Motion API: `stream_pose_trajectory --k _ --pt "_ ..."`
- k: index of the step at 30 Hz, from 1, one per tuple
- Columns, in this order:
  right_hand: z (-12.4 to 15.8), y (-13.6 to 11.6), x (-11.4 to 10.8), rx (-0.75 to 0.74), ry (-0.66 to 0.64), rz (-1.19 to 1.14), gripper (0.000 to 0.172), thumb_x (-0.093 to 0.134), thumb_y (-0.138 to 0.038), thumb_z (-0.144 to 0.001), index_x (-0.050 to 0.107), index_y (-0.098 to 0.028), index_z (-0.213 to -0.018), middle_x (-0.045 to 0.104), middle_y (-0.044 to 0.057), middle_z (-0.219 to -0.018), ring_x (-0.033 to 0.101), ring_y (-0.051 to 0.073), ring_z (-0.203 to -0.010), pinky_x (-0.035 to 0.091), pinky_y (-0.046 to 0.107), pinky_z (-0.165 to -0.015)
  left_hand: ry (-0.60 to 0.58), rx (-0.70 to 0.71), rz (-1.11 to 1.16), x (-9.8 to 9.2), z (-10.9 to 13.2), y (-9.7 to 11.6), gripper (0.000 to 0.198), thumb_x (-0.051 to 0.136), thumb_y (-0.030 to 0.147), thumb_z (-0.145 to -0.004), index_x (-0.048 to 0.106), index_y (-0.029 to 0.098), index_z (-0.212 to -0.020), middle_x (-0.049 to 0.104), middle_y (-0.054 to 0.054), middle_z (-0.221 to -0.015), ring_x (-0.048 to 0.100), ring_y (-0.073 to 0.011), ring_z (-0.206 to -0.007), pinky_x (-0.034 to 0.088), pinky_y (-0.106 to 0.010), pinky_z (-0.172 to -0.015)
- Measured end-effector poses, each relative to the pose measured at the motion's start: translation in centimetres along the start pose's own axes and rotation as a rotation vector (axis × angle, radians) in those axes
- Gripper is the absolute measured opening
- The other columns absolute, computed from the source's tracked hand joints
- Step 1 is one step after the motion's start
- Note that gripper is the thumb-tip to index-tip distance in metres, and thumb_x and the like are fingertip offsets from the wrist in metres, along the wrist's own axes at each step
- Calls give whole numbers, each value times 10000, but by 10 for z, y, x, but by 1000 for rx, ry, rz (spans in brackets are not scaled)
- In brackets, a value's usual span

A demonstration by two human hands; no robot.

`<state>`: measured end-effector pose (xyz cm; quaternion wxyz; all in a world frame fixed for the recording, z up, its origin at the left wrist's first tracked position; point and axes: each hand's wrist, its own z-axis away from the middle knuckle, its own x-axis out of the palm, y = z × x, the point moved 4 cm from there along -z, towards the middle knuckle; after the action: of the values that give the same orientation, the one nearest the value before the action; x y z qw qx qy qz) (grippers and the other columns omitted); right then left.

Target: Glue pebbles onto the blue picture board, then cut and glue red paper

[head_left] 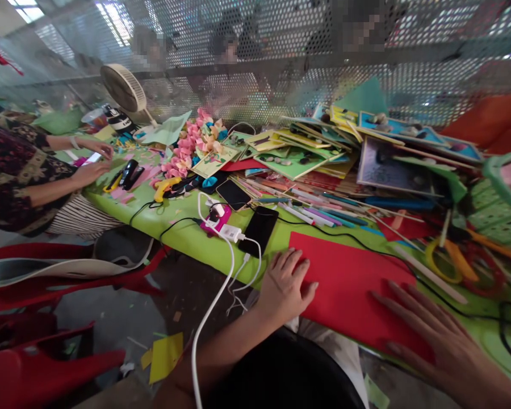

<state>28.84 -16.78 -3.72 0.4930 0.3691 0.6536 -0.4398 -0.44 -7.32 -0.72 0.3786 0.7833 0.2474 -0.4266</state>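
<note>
A sheet of red paper (349,278) lies flat on the green tabletop in front of me. On its left edge rests my left hand (287,281), fingers spread and pointing away from me. My right hand (430,324) lies over the right part of the sheet with its fingers stretched out, and it hides that corner. Close beyond my left hand is a black phone (259,230). To the right of the sheet, near my right hand, are a wooden stick (432,275) and yellow-handled scissors (443,258).
A pink power strip (216,220) with white cables crosses the table edge. Behind are pens (310,215), stacked picture boards (298,162) and a green basket (500,199). A co-worker's hands (96,162) work at the left. A glue gun (166,187) and a fan (123,88) stand between.
</note>
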Motion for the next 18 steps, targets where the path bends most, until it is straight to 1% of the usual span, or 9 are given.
stream_pose_trajectory --k 7,12,15,18 --pt "2 3 6 30 -31 -23 838 603 -651 -867 304 -451 -1624 384 16 -1663 307 412 -1531 371 674 -1173 15 -2 8 0 1 0 398 561 388 -973 617 192 -1315 614 -112 -1453 510 -286 -1404 410 -515 -1190" --pt "3 5 7 28 -16 -21 826 600 -642 -876 290 -468 -1622 393 21 -1659 316 412 -1527 387 685 -1156 18 0 -13 3 3 1 417 580 400 -965 604 187 -1322 606 -118 -1456 511 -292 -1400 407 -528 -1186" --pt "2 4 5 58 -14 -27 798 590 -640 -882 312 -478 -1611 382 19 -1664 327 422 -1519 360 686 -1174 -11 -1 -32 4 3 1 454 623 423 -946 595 186 -1332 596 -125 -1464 505 -302 -1403 407 -545 -1186" --pt "0 -2 0 101 -56 -48 730 580 -623 -904 383 -461 -1588 359 5 -1677 308 408 -1530 308 624 -1229 -59 5 -80 5 3 2 489 646 439 -939 585 173 -1345 583 -144 -1476 488 -326 -1417 392 -591 -1189"
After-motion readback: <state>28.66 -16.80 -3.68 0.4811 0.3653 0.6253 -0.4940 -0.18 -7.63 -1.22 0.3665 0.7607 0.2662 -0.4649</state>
